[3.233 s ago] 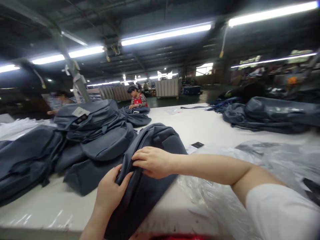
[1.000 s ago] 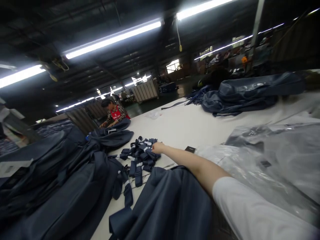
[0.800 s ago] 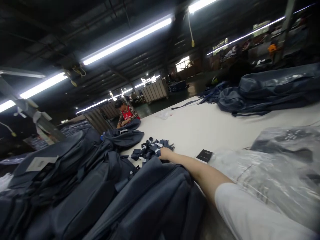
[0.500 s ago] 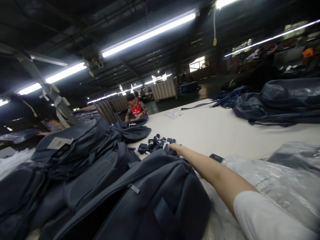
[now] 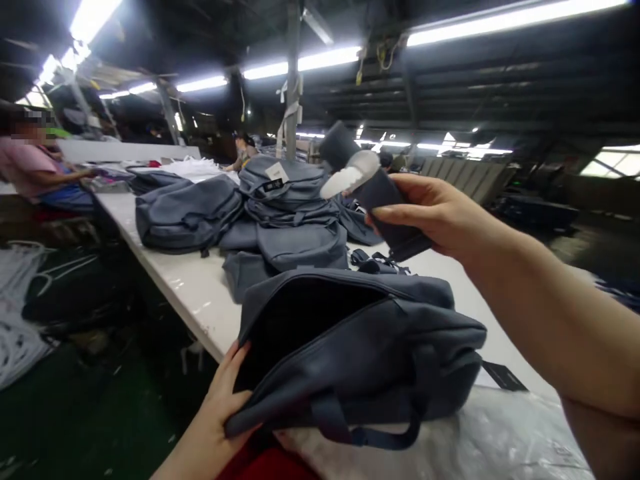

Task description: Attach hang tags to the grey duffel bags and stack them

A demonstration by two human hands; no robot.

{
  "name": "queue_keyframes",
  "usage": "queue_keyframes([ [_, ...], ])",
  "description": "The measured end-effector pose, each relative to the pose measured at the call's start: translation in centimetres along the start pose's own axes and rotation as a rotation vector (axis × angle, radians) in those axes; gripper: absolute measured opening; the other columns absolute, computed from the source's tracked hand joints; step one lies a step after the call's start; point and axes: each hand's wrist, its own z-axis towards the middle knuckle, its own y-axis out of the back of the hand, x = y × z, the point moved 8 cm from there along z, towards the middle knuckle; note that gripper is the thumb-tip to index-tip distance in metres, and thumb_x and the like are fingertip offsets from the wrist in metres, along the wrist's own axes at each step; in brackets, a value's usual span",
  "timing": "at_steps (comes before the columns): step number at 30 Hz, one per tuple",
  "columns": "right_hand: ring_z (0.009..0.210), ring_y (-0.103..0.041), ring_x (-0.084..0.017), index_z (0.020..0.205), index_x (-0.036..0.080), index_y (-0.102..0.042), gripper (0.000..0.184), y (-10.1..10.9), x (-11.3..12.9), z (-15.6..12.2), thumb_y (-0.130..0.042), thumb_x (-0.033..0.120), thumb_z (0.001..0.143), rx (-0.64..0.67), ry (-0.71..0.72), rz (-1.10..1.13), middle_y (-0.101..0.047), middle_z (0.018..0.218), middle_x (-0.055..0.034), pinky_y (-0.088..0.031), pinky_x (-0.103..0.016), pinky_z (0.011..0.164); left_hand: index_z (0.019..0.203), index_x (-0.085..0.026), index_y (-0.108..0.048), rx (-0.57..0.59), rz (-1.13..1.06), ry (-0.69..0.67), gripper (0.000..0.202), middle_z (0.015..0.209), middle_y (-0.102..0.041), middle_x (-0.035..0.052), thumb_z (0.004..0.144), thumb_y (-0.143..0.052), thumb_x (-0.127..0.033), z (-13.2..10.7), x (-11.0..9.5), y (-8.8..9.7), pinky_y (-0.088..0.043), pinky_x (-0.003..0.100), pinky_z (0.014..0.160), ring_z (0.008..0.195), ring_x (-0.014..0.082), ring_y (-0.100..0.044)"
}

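A dark blue-grey duffel bag lies in front of me, its top zip opening gaping wide. My left hand grips the near left edge of that opening, fingers inside and thumb outside. Above the bag, my right hand pinches a folded dark strap bundled with a white wrap; it looks blurred. Below the right hand, more bundled straps rest on the table behind the bag.
Several similar bags are piled on the white table. Clear plastic sheeting and a black tag lie at the front right. A co-worker sits at the far left, another person beyond the pile.
My right hand has lifted a bundled strap from the heap and brought it over the bag. My left hand has come into view on the bag's edge. The view has swung left.
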Motion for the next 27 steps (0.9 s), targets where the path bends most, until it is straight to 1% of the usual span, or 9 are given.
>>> queue_keyframes([
  [4,0.082,-0.065,-0.014,0.106,0.015,-0.068,0.022,-15.4,1.4,-2.3,-0.065,0.022,0.085,0.680,0.143,-0.161,-0.070,0.092,-0.0003,-0.051,-0.025,0.074,0.098,-0.029,-0.075,-0.006,-0.105,0.055,0.017,0.160,-0.025,0.0040,0.088,-0.061,-0.032,-0.6,0.2,0.4,-0.035,0.062,0.112,0.146,0.0405,-0.020],
  [6,0.089,-0.064,-0.016,0.107,0.015,-0.070,0.024,-20.8,-1.1,-4.5,-0.063,0.016,0.084,0.936,0.204,-0.380,-0.071,0.097,-0.0030,-0.049,-0.025,0.079,0.100,-0.030,-0.074,-0.014,-0.208,0.102,0.019,0.150,-0.043,0.0063,0.086,-0.066,-0.038,-1.2,0.5,0.4,-0.034,0.062,0.113,0.142,0.0393,-0.031],
  [8,0.087,-0.064,-0.017,0.110,0.015,-0.071,0.027,-24.0,-5.0,-6.5,-0.062,0.015,0.084,1.153,0.158,-0.570,-0.072,0.099,-0.0054,-0.047,-0.025,0.077,0.115,-0.030,-0.069,-0.039,-0.326,0.156,0.038,0.141,-0.052,0.0088,0.080,-0.073,-0.045,-1.8,1.0,0.1,-0.031,0.062,0.116,0.138,0.0376,-0.038],
  [11,0.083,-0.063,-0.018,0.111,0.015,-0.072,0.028,-25.4,-9.8,-7.9,-0.062,0.022,0.085,1.357,0.003,-0.690,-0.072,0.099,-0.0069,-0.045,-0.024,0.072,0.131,-0.026,-0.058,-0.104,-0.481,0.220,0.076,0.144,-0.047,0.0137,0.066,-0.083,-0.056,-2.7,1.6,-0.3,-0.026,0.064,0.118,0.142,0.0393,-0.031],
  [13,0.083,-0.063,-0.018,0.107,0.016,-0.073,0.027,-25.1,-11.5,-7.6,-0.063,0.022,0.083,1.382,-0.078,-0.713,-0.072,0.097,-0.0061,-0.045,-0.024,0.071,0.133,-0.023,-0.055,-0.176,-0.579,0.218,0.082,0.147,-0.044,0.0153,0.065,-0.080,-0.063,-3.0,1.7,0.0,-0.025,0.065,0.118,0.144,0.0403,-0.026],
  [17,0.081,-0.063,-0.018,0.097,0.018,-0.075,0.024,-24.2,-13.6,-6.8,-0.063,0.017,0.077,1.346,-0.215,-0.768,-0.073,0.091,-0.0039,-0.045,-0.024,0.068,0.129,-0.021,-0.058,-0.276,-0.673,0.192,0.055,0.139,-0.054,0.0142,0.088,-0.059,-0.058,-2.8,1.9,1.1,-0.031,0.055,0.117,0.141,0.0339,-0.034],
  [21,0.081,-0.065,-0.022,0.088,0.017,-0.076,0.020,-24.3,-14.9,-6.7,-0.066,0.014,0.071,1.252,-0.243,-0.815,-0.073,0.086,-0.0067,-0.047,-0.029,0.071,0.109,-0.022,-0.067,-0.352,-0.509,0.223,0.031,0.118,-0.067,0.0098,0.098,-0.046,-0.042,-1.9,2.4,2.3,-0.039,0.048,0.110,0.124,0.0275,-0.051],
  [24,0.094,-0.065,-0.024,0.104,0.016,-0.073,0.039,-25.3,-14.5,-7.2,-0.065,0.007,0.066,1.198,-0.200,-0.775,-0.073,0.103,-0.0092,-0.048,-0.031,0.081,0.096,-0.023,-0.069,-0.337,-0.354,0.143,0.024,0.098,-0.071,0.0064,0.095,-0.053,-0.041,-0.3,1.4,2.7,-0.041,0.047,0.103,0.118,0.0288,-0.053],
  [27,0.108,-0.062,-0.022,0.126,0.014,-0.061,0.054,-27.4,-12.2,-8.4,-0.060,0.007,0.072,1.214,-0.085,-0.475,-0.066,0.123,-0.0095,-0.048,-0.031,0.092,0.086,-0.023,-0.068,-0.260,-0.305,0.107,0.028,0.089,-0.069,0.0051,0.096,-0.052,-0.042,1.2,0.7,2.2,-0.045,0.044,0.093,0.101,0.0267,-0.059],
])
